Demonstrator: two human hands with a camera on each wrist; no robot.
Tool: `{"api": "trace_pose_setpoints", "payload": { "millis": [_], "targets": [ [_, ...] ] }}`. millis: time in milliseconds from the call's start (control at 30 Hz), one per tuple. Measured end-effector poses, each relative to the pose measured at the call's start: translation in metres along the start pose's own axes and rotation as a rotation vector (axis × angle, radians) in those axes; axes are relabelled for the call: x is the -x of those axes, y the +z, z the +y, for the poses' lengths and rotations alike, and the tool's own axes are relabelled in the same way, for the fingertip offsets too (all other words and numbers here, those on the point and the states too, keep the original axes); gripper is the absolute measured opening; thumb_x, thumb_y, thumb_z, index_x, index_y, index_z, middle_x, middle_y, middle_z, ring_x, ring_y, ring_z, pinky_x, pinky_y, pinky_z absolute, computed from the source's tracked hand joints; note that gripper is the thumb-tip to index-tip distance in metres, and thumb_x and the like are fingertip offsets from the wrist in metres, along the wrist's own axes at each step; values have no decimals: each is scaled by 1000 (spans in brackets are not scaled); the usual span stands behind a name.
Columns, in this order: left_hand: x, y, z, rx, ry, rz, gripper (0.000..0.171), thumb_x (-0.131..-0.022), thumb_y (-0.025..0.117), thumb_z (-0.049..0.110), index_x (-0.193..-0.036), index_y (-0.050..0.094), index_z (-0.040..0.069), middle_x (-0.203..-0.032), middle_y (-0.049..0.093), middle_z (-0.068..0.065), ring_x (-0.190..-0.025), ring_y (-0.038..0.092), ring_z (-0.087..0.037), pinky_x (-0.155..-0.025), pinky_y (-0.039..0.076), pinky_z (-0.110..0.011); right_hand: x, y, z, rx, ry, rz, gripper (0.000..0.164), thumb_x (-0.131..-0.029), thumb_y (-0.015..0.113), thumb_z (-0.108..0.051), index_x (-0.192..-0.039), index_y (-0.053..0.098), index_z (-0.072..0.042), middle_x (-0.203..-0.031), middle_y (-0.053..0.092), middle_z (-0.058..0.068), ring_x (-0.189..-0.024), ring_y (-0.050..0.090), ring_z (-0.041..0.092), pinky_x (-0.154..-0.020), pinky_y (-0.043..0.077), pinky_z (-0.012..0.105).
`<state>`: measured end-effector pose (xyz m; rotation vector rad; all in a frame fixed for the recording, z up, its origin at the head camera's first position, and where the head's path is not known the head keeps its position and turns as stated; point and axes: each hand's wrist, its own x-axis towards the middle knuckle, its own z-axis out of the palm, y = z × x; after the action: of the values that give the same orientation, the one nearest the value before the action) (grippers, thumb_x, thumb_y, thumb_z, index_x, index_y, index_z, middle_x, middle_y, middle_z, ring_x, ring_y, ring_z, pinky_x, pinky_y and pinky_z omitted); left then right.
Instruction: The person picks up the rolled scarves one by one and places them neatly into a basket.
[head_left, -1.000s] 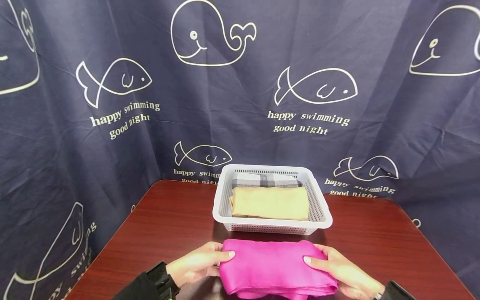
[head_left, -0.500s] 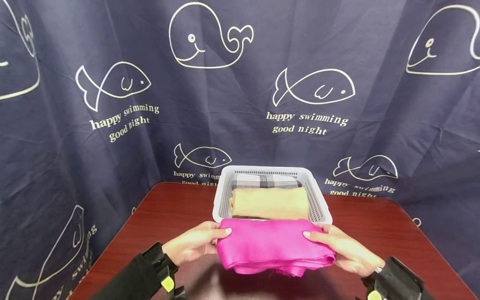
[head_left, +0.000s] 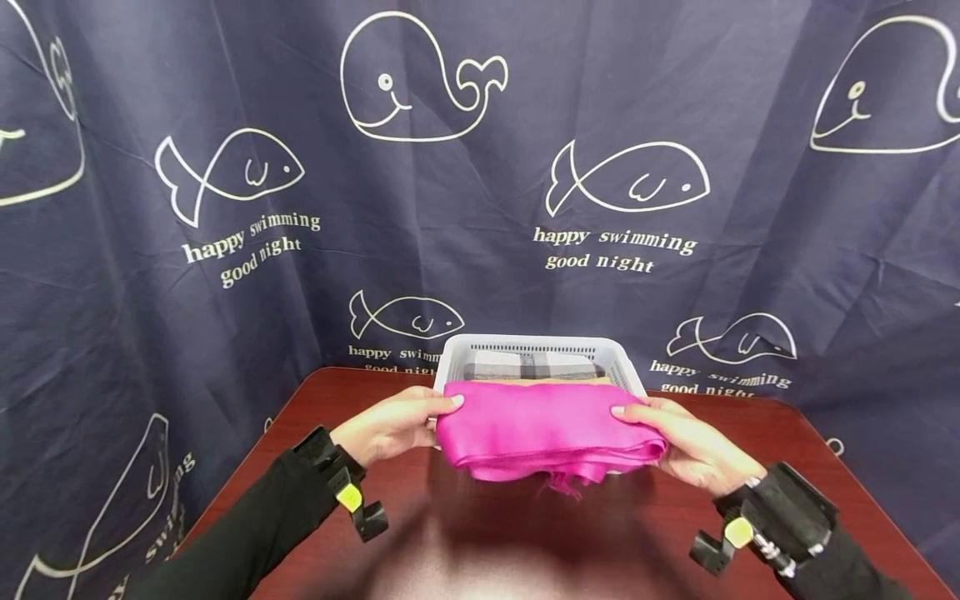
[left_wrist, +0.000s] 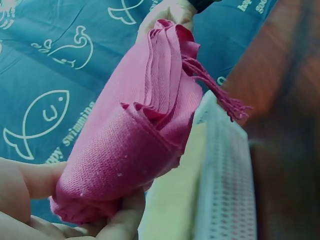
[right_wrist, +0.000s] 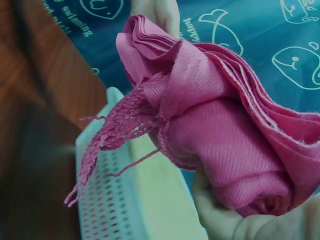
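A folded magenta scarf [head_left: 547,425] with fringe hangs in the air over the front part of a white plastic basket [head_left: 525,340]. My left hand [head_left: 393,423] grips its left end, thumb on top and fingers beneath. At the other end my right hand [head_left: 693,442] pinches it the same way. In the left wrist view the scarf [left_wrist: 120,150] shows its stacked layers, and in the right wrist view a bundle of fringe [right_wrist: 110,135] dangles from it. Beneath it in the basket lies a folded yellow cloth [left_wrist: 175,205], mostly hidden in the head view.
A folded checked cloth [head_left: 525,363] lies at the back of the basket. The basket stands on a dark red wooden table [head_left: 360,533], near its far edge. A navy curtain [head_left: 480,208] with whale and fish drawings hangs behind and at the sides.
Both hands have raised the scarf and carried it forward, from the table in front of the basket to above it. The scarf now covers most of the yellow cloth in the head view.
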<state>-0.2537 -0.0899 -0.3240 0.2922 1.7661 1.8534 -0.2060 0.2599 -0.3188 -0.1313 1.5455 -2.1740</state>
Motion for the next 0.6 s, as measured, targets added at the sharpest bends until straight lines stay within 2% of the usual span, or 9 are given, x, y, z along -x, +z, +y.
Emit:
{"api": "trace_pose_setpoints", "payload": {
  "millis": [100, 167, 367, 600],
  "targets": [
    [-7, -2, 9, -1, 3, 15, 29, -98, 49, 10, -113, 56, -13, -77, 64, -1, -77, 61, -13, -83, 51, -37, -4, 1, -9, 14, -4, 10, 16, -97, 51, -8, -99, 67, -7, -91, 69, 8, -84, 66, 17, -77, 54, 34],
    [-11, -3, 16, -1, 2, 25, 31, -99, 49, 10, -116, 54, -15, -81, 66, -3, -78, 62, -13, -83, 51, -35, -8, 1, -15, 4, -7, 20, 17, -97, 51, -8, -95, 68, -8, -88, 69, 6, -82, 66, 14, -75, 54, 30],
    [-24, -4, 33, -6, 10, 82, 32, -99, 49, 11, -119, 53, -14, -82, 65, -2, -78, 60, -13, -81, 50, -32, -20, 1, -31, -11, -33, 64, 18, -97, 51, -6, -89, 68, -7, -83, 69, 6, -77, 66, 12, -70, 55, 26],
    [-44, -4, 49, 12, 29, 154, 38, -100, 48, 12, -128, 48, -14, -93, 62, -6, -84, 59, -16, -91, 47, -37, -33, -2, -51, -13, -73, 104, 20, -97, 51, -6, -88, 68, -5, -81, 70, 8, -77, 67, 13, -70, 55, 27]
  ]
}}
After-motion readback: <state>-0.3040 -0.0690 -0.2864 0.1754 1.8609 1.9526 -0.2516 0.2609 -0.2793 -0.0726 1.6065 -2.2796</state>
